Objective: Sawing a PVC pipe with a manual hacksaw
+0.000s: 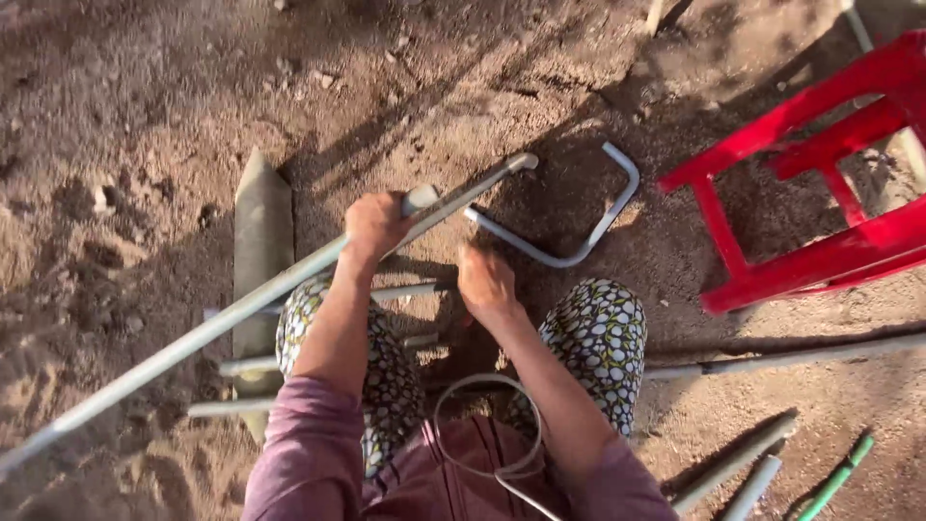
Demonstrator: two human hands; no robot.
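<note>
My left hand grips a long grey metal pipe near its upper end; the pipe slants from the lower left up to the middle. A thinner grey rod runs beside it, ending near a bent U-shaped rod lying on the dirt. My right hand is low over the ground between my knees, fingers curled down; whether it holds anything is hidden. Patterned trousers cover both knees.
A red plastic stool stands at the right. A grey block lies on the dirt at the left with several rods across it. More pipes and a green one lie at the lower right. A thin cable loops over my lap.
</note>
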